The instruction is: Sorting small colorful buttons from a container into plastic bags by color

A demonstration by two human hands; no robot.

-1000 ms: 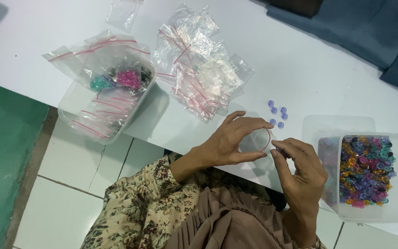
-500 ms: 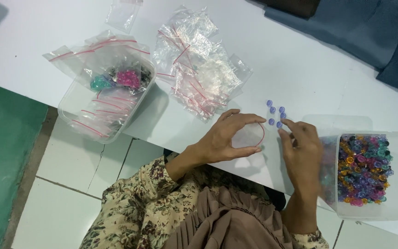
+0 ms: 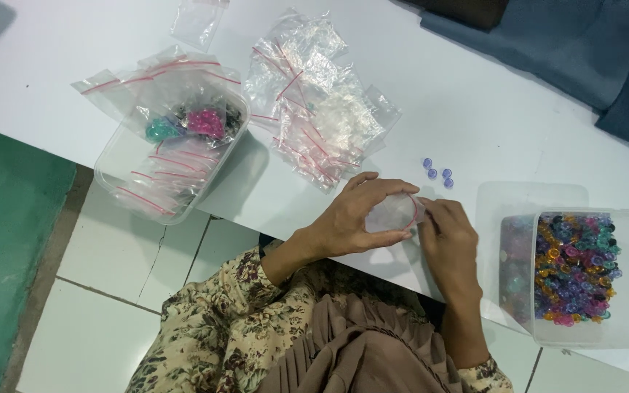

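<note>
White table (image 3: 518, 109): bag (image 3: 394, 212) mouth faces right.

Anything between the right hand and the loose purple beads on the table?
Nothing visible. The right hand sits at the small clear bag held by the left hand; bare white table separates it from the purple beads.

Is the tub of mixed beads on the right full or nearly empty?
Well filled. The tub holds a heaped pile of beads in many colours against its left side; its depth cannot be judged.
</note>
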